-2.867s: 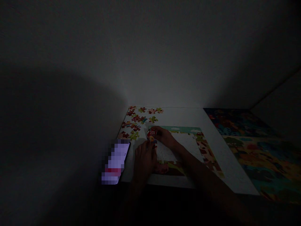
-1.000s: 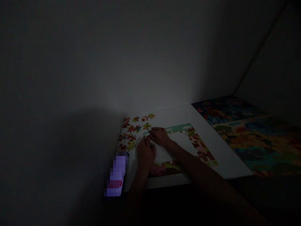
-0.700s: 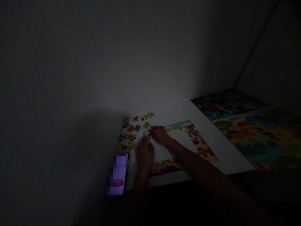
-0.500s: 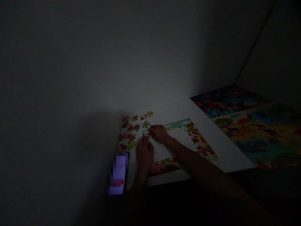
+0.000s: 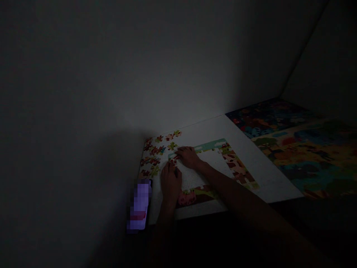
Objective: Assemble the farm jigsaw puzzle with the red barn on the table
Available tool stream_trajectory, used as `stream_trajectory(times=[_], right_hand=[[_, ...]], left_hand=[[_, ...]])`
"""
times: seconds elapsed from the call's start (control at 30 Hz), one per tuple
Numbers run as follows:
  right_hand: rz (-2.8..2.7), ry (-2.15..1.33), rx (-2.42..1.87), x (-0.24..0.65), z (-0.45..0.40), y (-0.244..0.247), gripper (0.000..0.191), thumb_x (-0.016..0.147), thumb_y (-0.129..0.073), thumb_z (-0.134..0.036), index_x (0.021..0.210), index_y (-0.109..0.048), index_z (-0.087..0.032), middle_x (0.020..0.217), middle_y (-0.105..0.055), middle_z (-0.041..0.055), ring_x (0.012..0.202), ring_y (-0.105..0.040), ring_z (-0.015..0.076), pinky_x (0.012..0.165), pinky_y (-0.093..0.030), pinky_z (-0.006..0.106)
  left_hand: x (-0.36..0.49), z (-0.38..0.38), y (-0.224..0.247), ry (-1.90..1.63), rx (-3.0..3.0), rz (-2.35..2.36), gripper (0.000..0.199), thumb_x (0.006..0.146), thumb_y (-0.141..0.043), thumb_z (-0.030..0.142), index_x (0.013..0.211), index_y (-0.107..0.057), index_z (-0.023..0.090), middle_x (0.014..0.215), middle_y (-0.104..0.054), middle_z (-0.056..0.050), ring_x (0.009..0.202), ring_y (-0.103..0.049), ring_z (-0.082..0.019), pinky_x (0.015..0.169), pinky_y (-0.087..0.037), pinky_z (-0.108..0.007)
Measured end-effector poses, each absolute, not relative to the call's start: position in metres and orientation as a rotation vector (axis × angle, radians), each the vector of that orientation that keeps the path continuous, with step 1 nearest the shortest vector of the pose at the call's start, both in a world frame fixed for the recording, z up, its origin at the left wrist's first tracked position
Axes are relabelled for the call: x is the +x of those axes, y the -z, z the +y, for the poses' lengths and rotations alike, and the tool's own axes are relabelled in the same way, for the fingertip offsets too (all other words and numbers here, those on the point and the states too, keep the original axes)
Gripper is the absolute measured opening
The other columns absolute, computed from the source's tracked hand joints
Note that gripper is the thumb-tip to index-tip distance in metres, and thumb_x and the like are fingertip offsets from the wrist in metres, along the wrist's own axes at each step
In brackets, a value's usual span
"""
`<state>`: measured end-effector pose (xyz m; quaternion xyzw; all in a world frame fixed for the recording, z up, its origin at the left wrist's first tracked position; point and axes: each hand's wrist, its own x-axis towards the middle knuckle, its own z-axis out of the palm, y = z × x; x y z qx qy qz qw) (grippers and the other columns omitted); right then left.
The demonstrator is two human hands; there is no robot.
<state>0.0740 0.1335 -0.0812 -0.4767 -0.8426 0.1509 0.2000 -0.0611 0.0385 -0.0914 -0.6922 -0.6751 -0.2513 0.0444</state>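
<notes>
In dim light a jigsaw puzzle border (image 5: 211,145) lies on a white tabletop, with sky and clouds along its far side and a pink pig near its front left corner. My left hand (image 5: 171,182) rests at the border's left side, fingers bent and closed at a reddish puzzle piece (image 5: 173,160). From the right, my right hand (image 5: 188,157) reaches across the far left corner. Its curled fingertips are at the same piece, and they partly cover it. Fine finger contact is hard to make out in the dark.
Several loose puzzle pieces (image 5: 152,149) are spread along the table's left end. A phone (image 5: 139,206) with a lit, blurred screen lies at the front left edge. Two colourful picture puzzles (image 5: 295,160) cover the right side. A pale wall (image 5: 178,74) rises behind the table.
Both hands stay at the border's far left corner with almost the same pose. The whole view has shifted very slightly.
</notes>
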Motion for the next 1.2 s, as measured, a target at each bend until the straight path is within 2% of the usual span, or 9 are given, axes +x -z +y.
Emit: stream_trajectory(times=[0.17,0.33,0.47,0.67,0.93,1.13,1.2], right_hand=[[-2.349,-0.421,-1.354,0.074,0.132,0.079,0.039,0.094,-0.045,-0.024,0.129,-0.062,-0.023,0.141,-0.056,0.0097,0.130,-0.047,0.0282,0.105,-0.032,0.047],[-2.329,-0.419,-1.363,0.074,0.130,0.079,0.038,0.095,-0.044,-0.025,0.128,-0.063,-0.024,0.141,-0.056,0.0091,0.130,-0.048,0.0266,0.105,-0.033,0.046],[-2.345,-0.415,-1.369,0.075,0.131,0.078,0.039,0.094,-0.045,-0.025,0.129,-0.063,-0.025,0.142,-0.055,0.0088,0.130,-0.048,0.0271,0.106,-0.033,0.046],[-2.369,-0.427,-1.381,0.075,0.131,0.075,0.040,0.095,-0.043,-0.025,0.130,-0.061,-0.025,0.143,-0.054,0.0093,0.131,-0.047,0.0272,0.106,-0.033,0.048],[-2.390,-0.448,-1.373,0.076,0.131,0.072,0.039,0.095,-0.044,-0.026,0.130,-0.061,-0.024,0.143,-0.054,0.0093,0.131,-0.046,0.0274,0.106,-0.033,0.048],[-2.440,-0.433,-1.358,0.078,0.128,0.066,0.039,0.096,-0.041,-0.025,0.131,-0.059,-0.025,0.146,-0.052,0.0089,0.133,-0.047,0.0256,0.108,-0.034,0.047],[-2.471,-0.440,-1.339,0.082,0.127,0.057,0.040,0.097,-0.042,-0.026,0.133,-0.058,-0.023,0.150,-0.047,0.0108,0.135,-0.046,0.0251,0.109,-0.035,0.045]], left_hand=[[-0.058,0.044,0.090,0.770,-2.125,-2.076,0.044,0.092,-0.045,0.025,0.131,-0.057,0.008,0.135,-0.056,-0.019,0.127,-0.051,-0.030,0.110,-0.041,-0.044],[-0.056,0.049,0.086,0.738,-2.196,-2.053,0.042,0.093,-0.045,0.025,0.131,-0.057,0.010,0.136,-0.055,-0.017,0.127,-0.050,-0.028,0.110,-0.040,-0.043],[-0.056,0.047,0.083,0.720,-2.211,-2.033,0.042,0.094,-0.044,0.024,0.130,-0.056,0.007,0.135,-0.056,-0.019,0.126,-0.051,-0.030,0.109,-0.042,-0.044],[-0.056,0.043,0.080,0.711,-2.242,-1.993,0.043,0.092,-0.045,0.023,0.133,-0.053,0.012,0.133,-0.058,-0.016,0.123,-0.053,-0.028,0.106,-0.044,-0.045],[-0.052,0.054,0.079,0.479,-2.133,-2.027,0.036,0.090,-0.044,0.021,0.120,-0.061,0.011,0.125,-0.062,-0.018,0.117,-0.058,-0.030,0.102,-0.045,-0.044],[-0.053,0.058,0.079,0.526,-2.203,-1.966,0.034,0.092,-0.039,0.020,0.116,-0.061,0.009,0.124,-0.062,-0.019,0.116,-0.058,-0.029,0.102,-0.046,-0.042],[-0.053,0.059,0.078,0.551,-2.210,-1.963,0.032,0.091,-0.039,0.020,0.112,-0.062,0.010,0.114,-0.065,-0.018,0.109,-0.060,-0.030,0.098,-0.048,-0.044]])
